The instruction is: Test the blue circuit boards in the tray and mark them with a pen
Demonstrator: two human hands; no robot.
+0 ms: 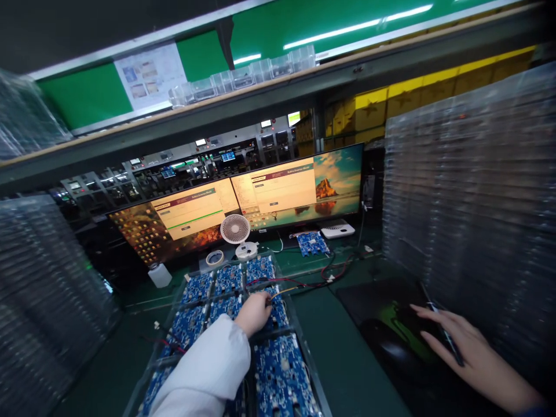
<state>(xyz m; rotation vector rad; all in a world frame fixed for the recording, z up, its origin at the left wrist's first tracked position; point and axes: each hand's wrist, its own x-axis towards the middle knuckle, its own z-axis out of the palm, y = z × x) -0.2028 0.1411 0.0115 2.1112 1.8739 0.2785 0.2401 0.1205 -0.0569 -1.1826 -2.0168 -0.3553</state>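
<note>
Blue circuit boards (284, 370) lie in rows in a clear compartment tray (310, 370). My left hand (254, 313), below a white sleeve, is closed over a board in the upper right part of the tray. A thin yellow wire (284, 291) runs from its fingertips, which are partly hidden. To the right, my right hand (463, 341) hovers by a black mouse pad (369, 301) with a dark pen-like tool (447, 336) held between its fingers. A black mouse (388, 344) rests on the pad, left of that hand.
Two monitors (278, 191) stand behind a small white fan (235, 229), a tape roll (215, 258) and a white bottle (160, 275). Stacked clear trays (473, 191) rise at the right, more (47, 289) at the left. Red and black cables (332, 277) cross the green table (334, 341).
</note>
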